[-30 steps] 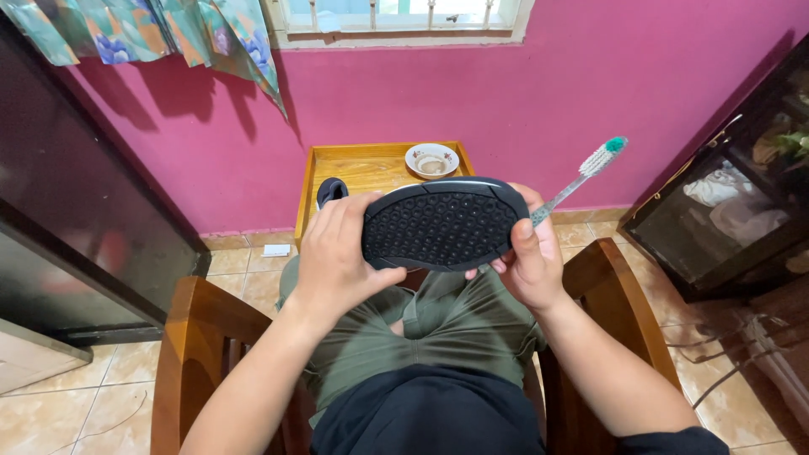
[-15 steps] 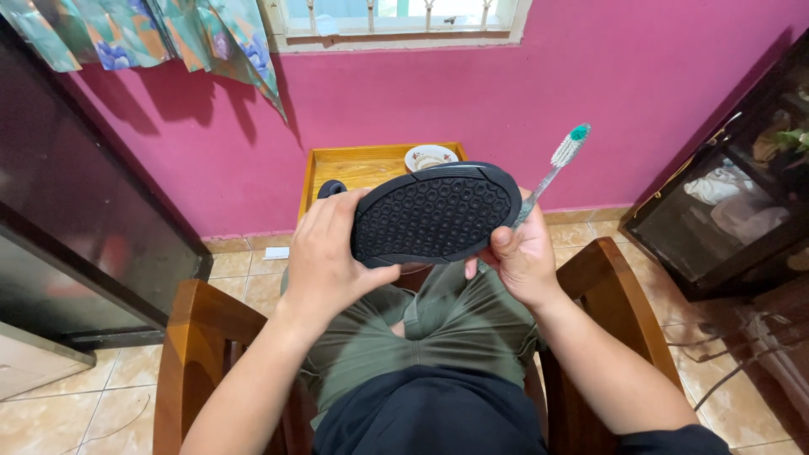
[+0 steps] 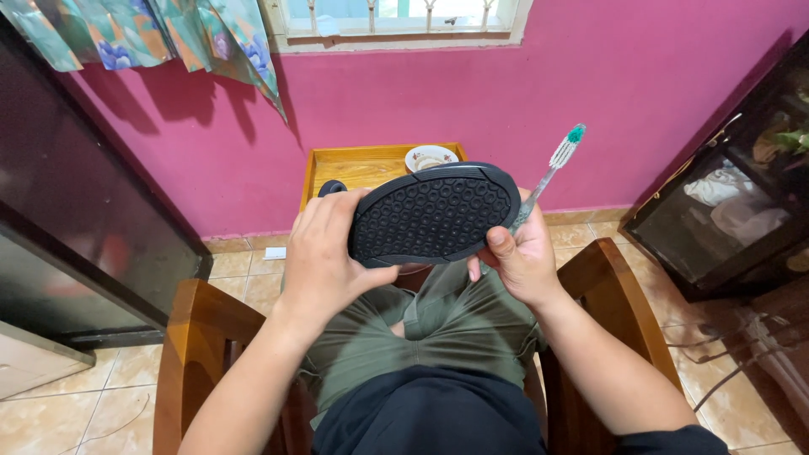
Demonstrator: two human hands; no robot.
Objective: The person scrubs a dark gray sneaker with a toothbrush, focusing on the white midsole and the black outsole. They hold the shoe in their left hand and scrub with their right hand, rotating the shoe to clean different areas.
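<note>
I sit in a wooden armchair (image 3: pixel 194 337) and hold a black shoe (image 3: pixel 434 215) above my lap, its dimpled sole turned up toward the camera. My left hand (image 3: pixel 324 253) grips the shoe's left end, fingers over the sole's edge. My right hand (image 3: pixel 518 257) supports the shoe's right end with its thumb and also holds a clear toothbrush (image 3: pixel 552 168) with a green-tipped head, which points up and to the right, bristles away from the sole.
A small wooden table (image 3: pixel 362 168) stands against the pink wall ahead, bearing a small bowl (image 3: pixel 430 157) and a dark round object (image 3: pixel 330 189). A dark cabinet (image 3: pixel 76 219) is at left, a glass-fronted cabinet (image 3: pixel 725 211) at right. Cables lie on the tiled floor at right.
The shoe and both hands have stayed nearly in place, with the sole tilting slightly. The toothbrush has swung from leaning far right to standing more upright.
</note>
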